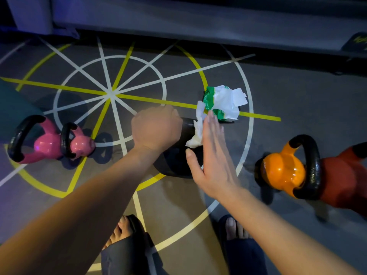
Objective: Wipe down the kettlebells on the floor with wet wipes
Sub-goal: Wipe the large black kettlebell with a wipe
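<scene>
The left grip (156,128) curls round the handle of the black kettlebell (173,163) while, at its three o'clock, the right grip (211,155), flat and wide, presses the wet wipe (195,135) against it.

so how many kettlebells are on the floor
5: a large pink kettlebell and a small pink kettlebell at left, a black kettlebell centre, an orange kettlebell right, a red kettlebell cut off at the right edge. The teal shape far left may be another.
</scene>
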Demonstrator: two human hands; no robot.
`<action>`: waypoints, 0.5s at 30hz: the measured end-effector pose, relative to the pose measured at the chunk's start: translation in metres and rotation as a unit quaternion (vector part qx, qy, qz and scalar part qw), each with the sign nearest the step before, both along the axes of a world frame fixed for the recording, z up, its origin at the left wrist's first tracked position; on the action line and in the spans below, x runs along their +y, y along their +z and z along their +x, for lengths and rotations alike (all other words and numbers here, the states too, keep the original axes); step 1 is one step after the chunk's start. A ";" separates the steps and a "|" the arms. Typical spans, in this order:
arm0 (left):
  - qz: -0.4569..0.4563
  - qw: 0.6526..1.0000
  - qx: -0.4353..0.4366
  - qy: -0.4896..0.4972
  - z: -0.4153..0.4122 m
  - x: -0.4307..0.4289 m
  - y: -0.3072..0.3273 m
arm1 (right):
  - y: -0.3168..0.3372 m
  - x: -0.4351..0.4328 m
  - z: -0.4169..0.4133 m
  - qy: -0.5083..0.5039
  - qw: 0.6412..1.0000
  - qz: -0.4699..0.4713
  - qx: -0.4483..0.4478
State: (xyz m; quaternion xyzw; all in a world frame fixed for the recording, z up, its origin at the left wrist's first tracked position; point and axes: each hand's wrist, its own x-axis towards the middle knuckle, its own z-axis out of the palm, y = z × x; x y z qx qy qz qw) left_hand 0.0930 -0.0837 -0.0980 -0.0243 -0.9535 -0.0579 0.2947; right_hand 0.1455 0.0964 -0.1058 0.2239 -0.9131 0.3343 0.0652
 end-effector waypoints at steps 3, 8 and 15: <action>0.005 1.000 -0.004 -0.004 0.000 0.000 -0.001 | 0.002 -0.006 -0.011 0.002 0.998 0.035 0.050; 0.002 1.000 0.006 -0.005 0.000 0.000 -0.001 | -0.023 0.010 -0.020 0.003 0.986 0.018 0.163; 0.006 1.000 0.012 -0.005 0.000 -0.001 -0.002 | -0.049 0.033 0.003 -0.085 0.993 -0.077 -0.007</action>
